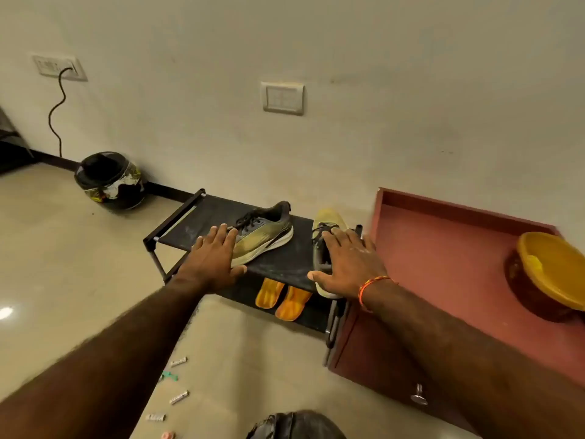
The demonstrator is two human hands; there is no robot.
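Dim, warm, yellowish indoor light fills the frame. A bright glare spot sits on the glossy floor [6, 313] at the left edge. Shadows are soft. Wide-angle distortion bends the edges, and the overall picture is slightly soft, blurrier toward the lower corners.

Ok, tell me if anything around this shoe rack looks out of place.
On the rack's top shelf the left sneaker lies crosswise while the right sneaker points at the wall, heel overhanging. Small scraps litter the floor.

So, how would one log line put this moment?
left hand: flat on left sneaker | right hand: flat on right sneaker | sneakers: on shoe rack top
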